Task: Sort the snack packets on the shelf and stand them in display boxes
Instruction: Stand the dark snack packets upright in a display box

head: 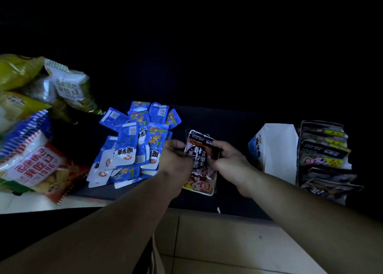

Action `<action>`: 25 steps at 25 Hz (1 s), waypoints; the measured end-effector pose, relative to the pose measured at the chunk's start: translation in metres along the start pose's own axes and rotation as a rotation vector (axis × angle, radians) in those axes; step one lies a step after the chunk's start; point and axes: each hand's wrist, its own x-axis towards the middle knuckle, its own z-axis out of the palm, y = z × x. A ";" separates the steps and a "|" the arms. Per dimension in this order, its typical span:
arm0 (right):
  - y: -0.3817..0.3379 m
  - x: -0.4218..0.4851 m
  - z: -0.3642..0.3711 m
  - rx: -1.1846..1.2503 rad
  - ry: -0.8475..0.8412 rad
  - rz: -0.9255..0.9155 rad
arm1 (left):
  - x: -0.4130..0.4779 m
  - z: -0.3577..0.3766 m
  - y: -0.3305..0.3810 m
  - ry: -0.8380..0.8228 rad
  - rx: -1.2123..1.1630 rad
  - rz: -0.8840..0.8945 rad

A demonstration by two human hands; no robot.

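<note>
Both hands hold a stack of dark snack packets [202,161] over the dark shelf [228,118]. My left hand [176,159] grips the stack's left edge and my right hand [230,159] grips its right edge. A loose heap of blue and white packets [132,145] lies to the left of my hands. To the right stands a white display box [277,151] with a blue printed front. Beyond it, a row of the same dark packets [325,159] stands upright in another box.
Large crisp bags are piled at the far left: a red and white one [35,165], a green and white one [68,85] and yellow ones [18,70]. The shelf's front edge runs below my hands, with a tiled floor [217,242] beneath. The shelf's back is in darkness.
</note>
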 end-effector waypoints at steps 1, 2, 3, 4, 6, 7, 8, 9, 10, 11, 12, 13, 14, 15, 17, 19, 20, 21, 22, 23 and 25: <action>-0.007 -0.006 -0.004 0.006 0.025 -0.038 | -0.005 -0.005 0.010 -0.016 0.025 0.057; -0.015 -0.012 -0.010 0.018 0.049 -0.067 | -0.012 -0.009 0.021 -0.042 0.046 0.106; -0.024 -0.019 -0.017 0.037 0.059 -0.086 | -0.020 -0.013 0.031 -0.071 0.057 0.145; -0.034 -0.028 -0.025 0.059 0.050 -0.103 | -0.030 -0.016 0.042 -0.095 0.062 0.182; -0.049 -0.049 -0.042 0.060 0.021 -0.161 | -0.053 -0.018 0.059 -0.104 0.058 0.248; -0.055 -0.060 -0.052 0.028 0.036 -0.211 | -0.064 -0.015 0.067 -0.099 0.074 0.291; -0.059 -0.071 -0.062 -0.018 0.061 -0.266 | -0.077 -0.011 0.072 -0.102 0.107 0.337; -0.062 -0.085 -0.072 -0.072 0.097 -0.323 | -0.090 -0.004 0.076 -0.122 0.148 0.382; -0.062 -0.098 -0.083 -0.128 0.138 -0.379 | -0.101 0.006 0.078 -0.158 0.184 0.417; -0.060 -0.110 -0.095 -0.193 0.183 -0.423 | -0.110 0.017 0.079 -0.207 0.212 0.436; -0.053 -0.121 -0.109 -0.281 0.235 -0.452 | -0.120 0.030 0.079 -0.260 0.236 0.446; -0.047 -0.132 -0.122 -0.386 0.292 -0.466 | -0.128 0.044 0.078 -0.311 0.262 0.459; -0.037 -0.141 -0.139 -0.483 0.360 -0.464 | -0.136 0.059 0.079 -0.371 0.284 0.473; -0.027 -0.149 -0.157 -0.543 0.423 -0.456 | -0.143 0.074 0.079 -0.436 0.301 0.484; -0.008 -0.161 -0.189 -0.524 0.481 -0.424 | -0.153 0.100 0.079 -0.575 0.324 0.470; 0.009 -0.168 -0.209 -0.484 0.491 -0.388 | -0.155 0.122 0.076 -0.660 0.389 0.465; 0.016 -0.168 -0.214 -0.486 0.495 -0.373 | -0.153 0.130 0.072 -0.685 0.423 0.461; 0.023 -0.167 -0.216 -0.505 0.506 -0.363 | -0.152 0.135 0.069 -0.701 0.456 0.446; 0.029 -0.164 -0.217 -0.537 0.529 -0.360 | -0.151 0.139 0.066 -0.715 0.485 0.433; 0.033 -0.160 -0.216 -0.565 0.555 -0.365 | -0.148 0.143 0.063 -0.718 0.502 0.423; 0.037 -0.150 -0.215 -0.562 0.584 -0.385 | -0.140 0.147 0.058 -0.711 0.478 0.409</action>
